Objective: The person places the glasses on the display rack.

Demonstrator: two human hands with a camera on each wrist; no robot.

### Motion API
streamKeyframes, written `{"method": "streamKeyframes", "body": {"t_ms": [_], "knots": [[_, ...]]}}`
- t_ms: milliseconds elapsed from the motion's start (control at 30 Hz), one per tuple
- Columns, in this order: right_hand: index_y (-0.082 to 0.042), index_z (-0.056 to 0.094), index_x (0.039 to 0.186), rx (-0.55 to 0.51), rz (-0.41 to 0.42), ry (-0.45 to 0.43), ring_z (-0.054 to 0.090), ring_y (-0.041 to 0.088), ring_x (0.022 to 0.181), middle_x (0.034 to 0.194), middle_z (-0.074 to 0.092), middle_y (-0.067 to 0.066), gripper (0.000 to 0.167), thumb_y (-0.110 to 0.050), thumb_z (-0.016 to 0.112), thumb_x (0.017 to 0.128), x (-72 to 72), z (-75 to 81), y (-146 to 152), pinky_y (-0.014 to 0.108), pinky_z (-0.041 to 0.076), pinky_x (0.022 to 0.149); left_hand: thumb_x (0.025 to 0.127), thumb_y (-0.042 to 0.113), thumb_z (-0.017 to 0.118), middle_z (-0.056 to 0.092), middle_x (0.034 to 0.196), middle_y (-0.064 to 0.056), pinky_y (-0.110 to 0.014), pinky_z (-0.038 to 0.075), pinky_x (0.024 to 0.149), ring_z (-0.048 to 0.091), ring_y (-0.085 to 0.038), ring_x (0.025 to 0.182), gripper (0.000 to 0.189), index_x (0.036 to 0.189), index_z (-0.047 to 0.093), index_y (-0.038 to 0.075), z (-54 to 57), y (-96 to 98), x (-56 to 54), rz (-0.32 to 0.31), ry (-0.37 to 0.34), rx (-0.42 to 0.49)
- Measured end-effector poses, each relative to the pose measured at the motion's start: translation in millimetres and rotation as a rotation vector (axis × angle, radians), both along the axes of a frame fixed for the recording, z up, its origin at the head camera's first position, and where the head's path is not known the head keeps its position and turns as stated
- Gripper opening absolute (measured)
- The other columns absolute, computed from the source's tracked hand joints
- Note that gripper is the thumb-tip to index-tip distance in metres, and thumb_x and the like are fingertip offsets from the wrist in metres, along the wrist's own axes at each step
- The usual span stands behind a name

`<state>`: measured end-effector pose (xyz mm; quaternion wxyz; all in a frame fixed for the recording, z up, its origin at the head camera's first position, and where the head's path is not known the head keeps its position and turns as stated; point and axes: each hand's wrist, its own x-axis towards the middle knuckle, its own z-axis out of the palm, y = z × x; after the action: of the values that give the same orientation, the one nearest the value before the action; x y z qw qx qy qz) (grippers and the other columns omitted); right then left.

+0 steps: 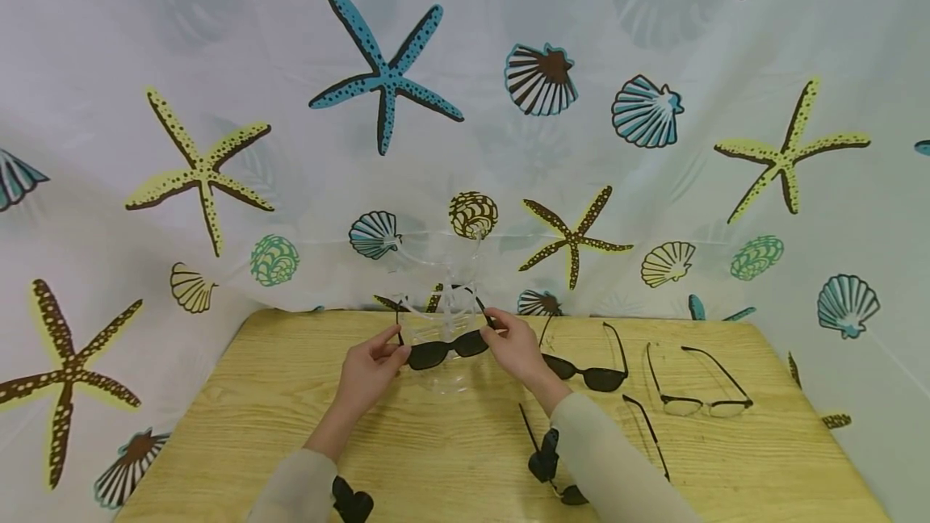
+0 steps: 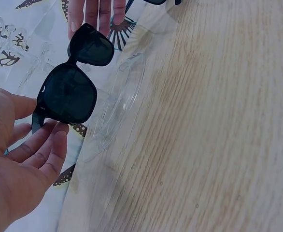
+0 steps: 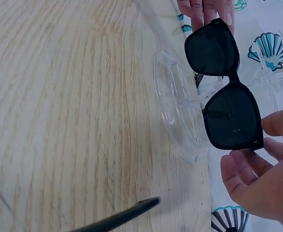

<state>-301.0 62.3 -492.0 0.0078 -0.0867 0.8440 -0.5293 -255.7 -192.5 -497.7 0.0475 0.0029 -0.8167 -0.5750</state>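
Both hands hold one pair of black sunglasses [image 1: 429,355], its dark lenses facing the person and its temples pointing away. My left hand [image 1: 368,370] pinches the left end of the frame near the hinge, thumb on one side and fingertips on the other, as the left wrist view shows on the sunglasses [image 2: 68,94]. My right hand [image 1: 514,348] pinches the opposite end the same way, beside the lens of the sunglasses [image 3: 232,118] in the right wrist view. Right behind them stands a clear plastic display stand [image 1: 448,297] with several arms and a round base [image 3: 173,106].
Right of the stand lie more eyewear on the wooden table [image 1: 291,426]: dark sunglasses [image 1: 603,379], clear-lensed glasses [image 1: 703,407], and another pair [image 1: 574,495] partly hidden under the right forearm. A cloth [image 1: 465,160] printed with starfish and shells hangs behind the table.
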Motion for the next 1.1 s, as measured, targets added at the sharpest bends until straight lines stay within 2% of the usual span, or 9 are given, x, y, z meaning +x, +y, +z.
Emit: {"method": "streamKeyframes", "body": {"t_ms": [200,533,800,1100], "knots": [[-0.008,0.056,0.153,0.009,-0.002,-0.018,0.064,0.041,0.124,0.143,0.063,0.021,0.044,-0.02,0.058,0.11,-0.1,-3.0,-1.1,0.054,0.058,0.095,0.106,0.016,0.066,0.073,0.125,-0.027,-0.034,0.064,0.078,0.077,-0.021,0.093,0.051,0.154,0.055,0.008,-2.2,0.4,0.1,-0.002,-0.011,-0.019],[-0.008,0.055,0.153,0.016,-0.008,-0.02,0.064,0.041,0.124,0.145,0.061,0.022,0.045,-0.019,0.059,0.109,-2.7,-5.7,-2.1,0.054,0.058,0.095,0.106,0.014,0.066,0.074,0.122,-0.026,-0.031,0.063,0.075,0.076,-0.036,0.099,0.051,0.154,0.054,0.007,-5.1,2.0,-0.6,0.001,-0.003,-0.044],[-0.006,0.056,0.152,0.021,-0.002,-0.01,0.065,0.041,0.121,0.143,0.062,0.024,0.045,-0.016,0.057,0.109,-3.2,-8.2,-2.2,0.053,0.059,0.092,0.106,0.015,0.065,0.074,0.122,-0.027,-0.032,0.063,0.075,0.076,-0.039,0.103,0.05,0.154,0.054,0.007,-4.7,2.1,-0.1,-0.002,0.004,-0.048],[-0.007,0.055,0.153,0.034,0.01,-0.023,0.064,0.042,0.125,0.147,0.06,0.022,0.045,-0.018,0.056,0.11,-4.0,-6.6,-0.2,0.054,0.058,0.096,0.106,0.018,0.066,0.074,0.123,-0.025,-0.02,0.056,0.07,0.075,-0.037,0.107,0.05,0.154,0.055,0.009,-3.6,2.1,-2.6,-0.001,0.004,-0.073]]}}
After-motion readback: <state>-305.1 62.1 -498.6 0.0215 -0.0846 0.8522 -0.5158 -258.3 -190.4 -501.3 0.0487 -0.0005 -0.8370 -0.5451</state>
